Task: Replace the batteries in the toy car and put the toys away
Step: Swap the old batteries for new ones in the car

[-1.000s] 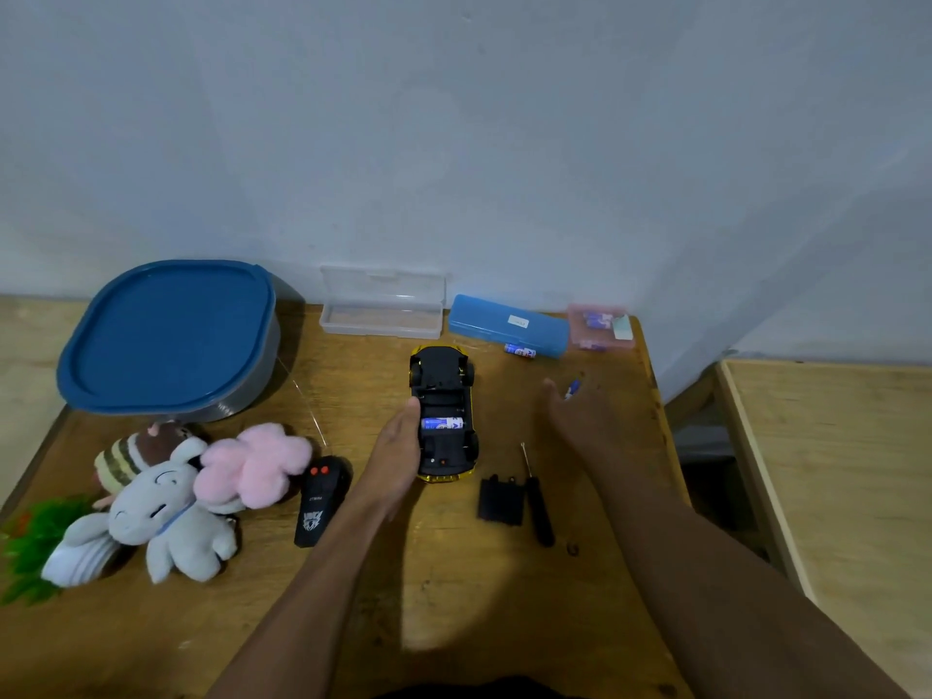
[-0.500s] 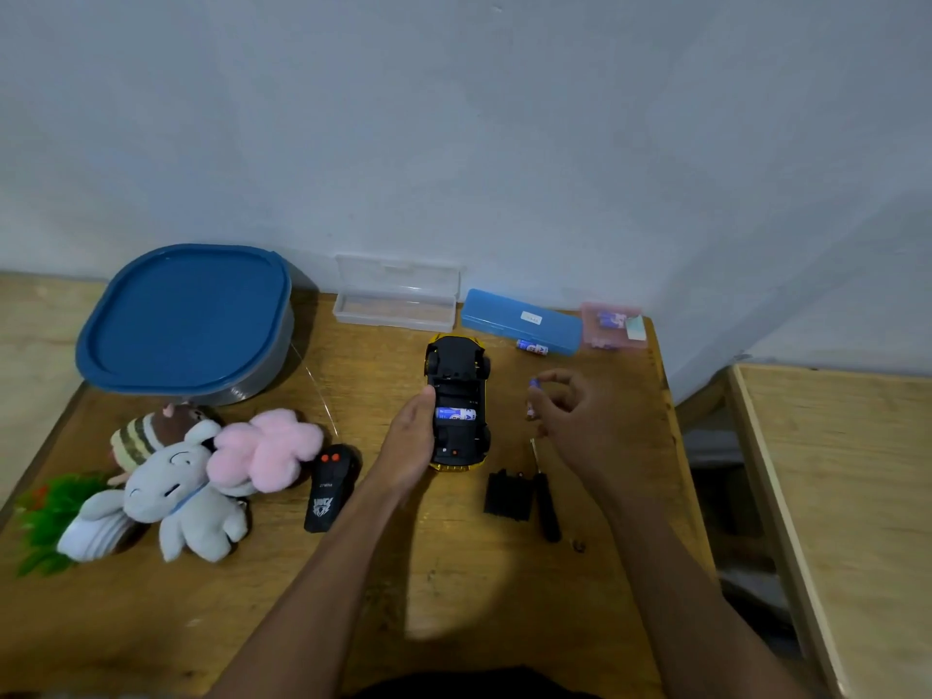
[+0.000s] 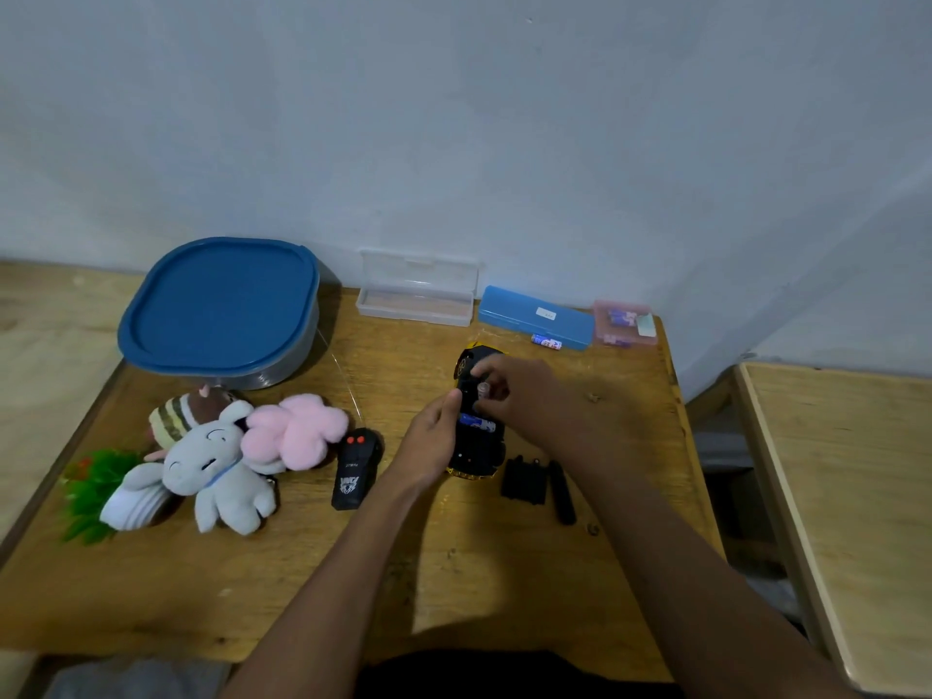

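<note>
Head view: the right hand (image 3: 524,401) is pinching a small cylindrical battery (image 3: 484,390) in curled fingertips, directly over the upturned black-and-yellow plastic toy car (image 3: 474,454), which is lying toward the wooden table (image 3: 454,572)'s far edge. The left hand (image 3: 431,443) is bracing the car's side, its fingers straight and together.

There is one view, from a wide-angle camera worn on the person's head, facing forward and tilted down. It sees the whole wooden bench (image 3: 454,572) from close above its near edge, up to the pale wall (image 3: 454,118) behind. Both arms reach in from the bottom edge, left hand (image 3: 428,446) and right hand (image 3: 524,401) meeting near centre.
</note>
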Action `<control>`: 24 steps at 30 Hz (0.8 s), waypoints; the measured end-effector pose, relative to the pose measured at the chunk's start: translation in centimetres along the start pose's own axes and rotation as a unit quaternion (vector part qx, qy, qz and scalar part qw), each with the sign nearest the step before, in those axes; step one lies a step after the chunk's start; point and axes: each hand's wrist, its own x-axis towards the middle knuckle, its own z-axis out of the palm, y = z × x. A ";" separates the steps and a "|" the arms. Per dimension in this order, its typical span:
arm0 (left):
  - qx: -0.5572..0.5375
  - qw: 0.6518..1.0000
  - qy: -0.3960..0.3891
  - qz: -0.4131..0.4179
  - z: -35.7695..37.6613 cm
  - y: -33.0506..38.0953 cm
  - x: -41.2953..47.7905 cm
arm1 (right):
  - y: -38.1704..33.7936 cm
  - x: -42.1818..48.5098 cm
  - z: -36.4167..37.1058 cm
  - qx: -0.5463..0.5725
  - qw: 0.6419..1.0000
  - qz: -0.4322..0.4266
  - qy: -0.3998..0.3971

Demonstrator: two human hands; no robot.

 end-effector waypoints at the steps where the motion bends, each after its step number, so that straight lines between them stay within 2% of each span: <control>1: -0.004 1.000 -0.004 0.000 0.0 0.1 -0.1 | -0.2 0.0 0.3 0.033 0.999 -0.006 0.015; 3: -0.011 1.000 -0.005 -0.001 -0.2 0.5 -0.3 | -0.2 -0.2 0.9 0.049 0.998 -0.021 0.032; 7: -0.019 1.000 -0.004 -0.006 -0.7 0.6 -0.3 | -0.1 -0.5 1.8 0.011 0.996 -0.071 0.049; 11: -0.016 1.000 -0.006 0.002 -1.0 0.4 -0.2 | 0.1 -0.4 2.0 -0.080 0.987 -0.124 0.062; 14: -0.027 1.000 -0.007 0.007 -1.1 0.6 -0.3 | 0.6 -0.2 2.4 -0.159 0.968 -0.161 0.104; 18: -0.033 0.999 -0.001 0.011 -1.1 0.6 -0.3 | 1.0 -0.3 3.0 -0.126 0.970 -0.184 0.094; 24: -0.070 0.997 0.015 0.005 -0.9 0.3 -0.3 | 1.4 -0.7 3.9 -0.145 0.962 -0.207 0.099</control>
